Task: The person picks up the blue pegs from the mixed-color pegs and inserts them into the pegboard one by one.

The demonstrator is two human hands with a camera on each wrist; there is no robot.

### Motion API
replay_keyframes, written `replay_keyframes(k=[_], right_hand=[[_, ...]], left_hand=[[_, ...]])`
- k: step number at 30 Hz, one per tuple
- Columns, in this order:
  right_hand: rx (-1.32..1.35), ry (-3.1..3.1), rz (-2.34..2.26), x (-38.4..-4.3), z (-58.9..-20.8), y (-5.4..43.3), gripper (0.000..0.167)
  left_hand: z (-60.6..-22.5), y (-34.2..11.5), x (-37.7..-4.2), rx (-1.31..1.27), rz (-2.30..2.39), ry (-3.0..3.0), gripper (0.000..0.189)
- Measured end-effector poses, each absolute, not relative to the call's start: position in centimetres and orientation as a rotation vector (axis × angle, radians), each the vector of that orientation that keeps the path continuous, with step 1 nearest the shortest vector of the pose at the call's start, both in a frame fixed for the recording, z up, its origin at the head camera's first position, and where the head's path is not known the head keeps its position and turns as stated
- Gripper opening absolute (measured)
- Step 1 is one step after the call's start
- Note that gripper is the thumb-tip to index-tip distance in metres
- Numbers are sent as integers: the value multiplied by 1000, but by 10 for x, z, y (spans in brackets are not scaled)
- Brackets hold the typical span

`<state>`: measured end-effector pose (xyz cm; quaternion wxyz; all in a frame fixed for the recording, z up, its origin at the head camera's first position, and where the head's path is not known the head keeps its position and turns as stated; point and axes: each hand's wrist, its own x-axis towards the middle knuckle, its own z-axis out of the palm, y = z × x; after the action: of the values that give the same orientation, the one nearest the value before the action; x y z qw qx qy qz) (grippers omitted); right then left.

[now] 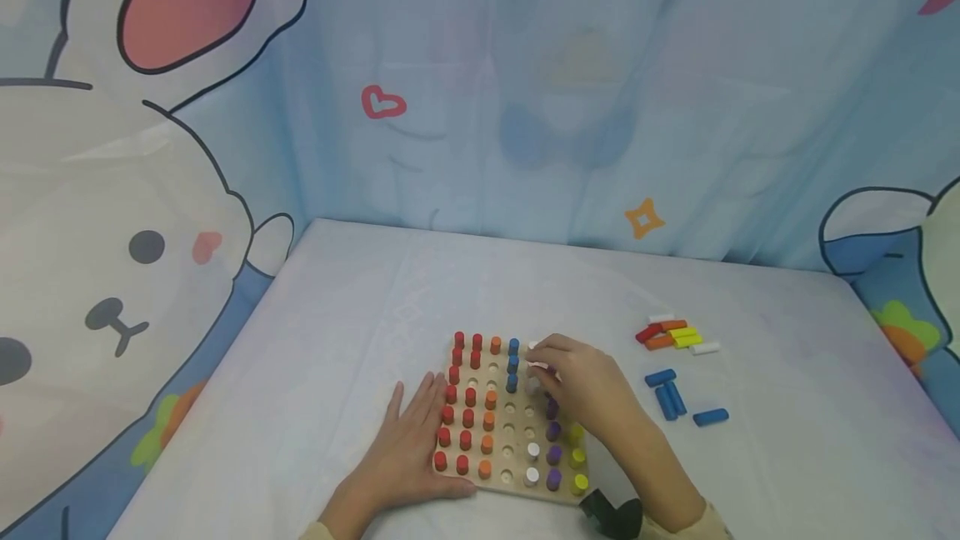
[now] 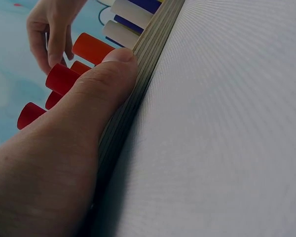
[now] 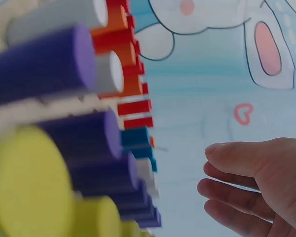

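Note:
A wooden pegboard [image 1: 519, 440] stands upright pegs in columns of red, orange, blue, white, purple and yellow, with some bare holes. My left hand [image 1: 408, 444] lies along its left side, fingers extended. In the left wrist view, the thumb of that hand rests along the board's front edge, near an orange peg [image 2: 91, 48] and a red peg [image 2: 62, 79]. Over the far part of the board hovers my right hand [image 1: 581, 377], close to the white and blue pegs [image 1: 513, 364]. The right wrist view shows its fingertips [image 3: 212, 152] loosely bent, with nothing between them.
Right of the board lie several loose blue pegs [image 1: 664, 403]. Farther back is a small pile of red, orange, yellow and white pegs [image 1: 671, 333]. A white cloth covers the table [image 1: 360, 298]; a printed curtain [image 1: 465, 148] hangs behind it.

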<state>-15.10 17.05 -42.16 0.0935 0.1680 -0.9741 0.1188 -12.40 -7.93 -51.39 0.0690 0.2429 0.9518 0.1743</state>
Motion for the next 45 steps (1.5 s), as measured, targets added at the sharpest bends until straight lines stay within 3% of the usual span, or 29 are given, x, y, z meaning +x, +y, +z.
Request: replay_keyframes(k=[7,31,37,45], right_hand=[[401,-2884,372,-156,-416,190,16],[-17,-3013,447,-168,-408,283,31],[-121,-3103,484,-170,-411,296,40],[-131,-3092,482,-171,-411,296,39]], left_hand=[[-514,-80,-124,729,539,2860,131],[-515,-79,-123,729,535,2878,130],[-515,-79,-123,727,524,2873,131],[-516,-80,-123,739,513,2879,131]])
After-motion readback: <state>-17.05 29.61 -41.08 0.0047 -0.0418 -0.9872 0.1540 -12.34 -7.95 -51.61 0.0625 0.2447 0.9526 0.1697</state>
